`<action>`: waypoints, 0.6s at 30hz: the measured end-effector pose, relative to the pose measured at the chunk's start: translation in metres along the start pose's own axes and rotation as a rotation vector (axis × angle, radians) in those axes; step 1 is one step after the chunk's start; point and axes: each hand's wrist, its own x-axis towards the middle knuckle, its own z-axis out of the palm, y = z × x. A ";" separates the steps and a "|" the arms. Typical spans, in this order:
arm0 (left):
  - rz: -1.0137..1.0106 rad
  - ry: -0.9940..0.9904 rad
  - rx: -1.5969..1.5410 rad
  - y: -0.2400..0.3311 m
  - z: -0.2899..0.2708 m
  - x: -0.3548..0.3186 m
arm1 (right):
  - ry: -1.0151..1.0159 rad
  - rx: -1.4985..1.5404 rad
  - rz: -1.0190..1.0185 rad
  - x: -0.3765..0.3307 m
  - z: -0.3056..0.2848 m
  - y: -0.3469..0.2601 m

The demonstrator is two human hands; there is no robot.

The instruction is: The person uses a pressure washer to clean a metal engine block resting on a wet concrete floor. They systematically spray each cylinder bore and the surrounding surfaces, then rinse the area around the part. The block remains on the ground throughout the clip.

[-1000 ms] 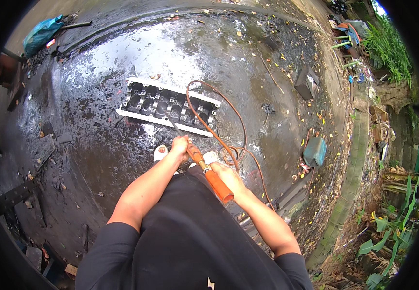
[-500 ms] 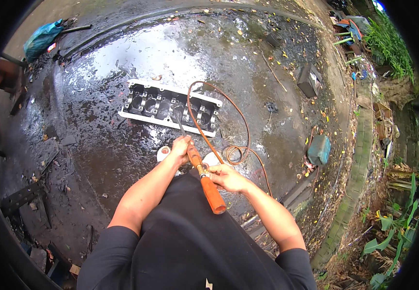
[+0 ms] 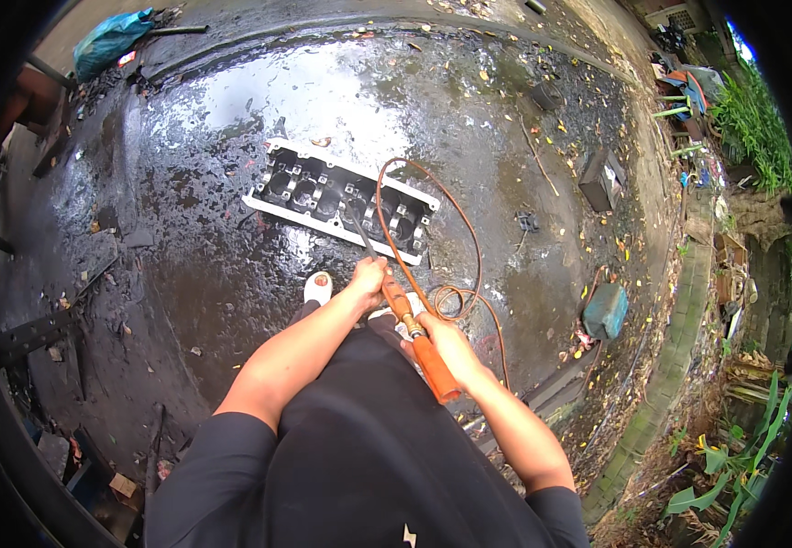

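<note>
Block (image 3: 334, 194) lies flat on the wet floor (image 3: 222, 306), open side up, a row of dark bays showing inside a pale rim. Looks to me like a cleaning job caught partway through.

The orange gun (image 3: 436, 370) is on the near side of the block, with its thin wand (image 3: 365, 237) slanting over the near rim toward a bay right of the block's middle. Can't tell if the tip touches metal, and I can't make out any spray.

Left hand (image 3: 371, 278) is closed round the front of the gun where the wand starts. Right hand (image 3: 444, 341) is wrapped round it further back, by the brassy fitting, though the gun hides some of the fingers. The hose (image 3: 403, 161) arcs across the block's right end and coils off its near right corner.

As for progress: the rim looks fairly bright, so I'd call that the better-off part. The bays are all dark, and whether that's grime, wetness or just shadow, I honestly can't say. No bay stands out as finished, so my guess is there's plenty left inside the block.
</note>
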 end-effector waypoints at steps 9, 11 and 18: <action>-0.018 -0.065 0.085 -0.002 0.002 0.007 | 0.283 -0.302 -0.168 -0.009 0.009 -0.028; -0.016 -0.026 0.085 -0.003 0.003 0.006 | 0.324 -0.274 -0.262 -0.007 0.009 -0.027; -0.118 -0.035 0.024 0.006 0.021 0.002 | 0.509 -0.190 -0.224 0.012 0.014 -0.022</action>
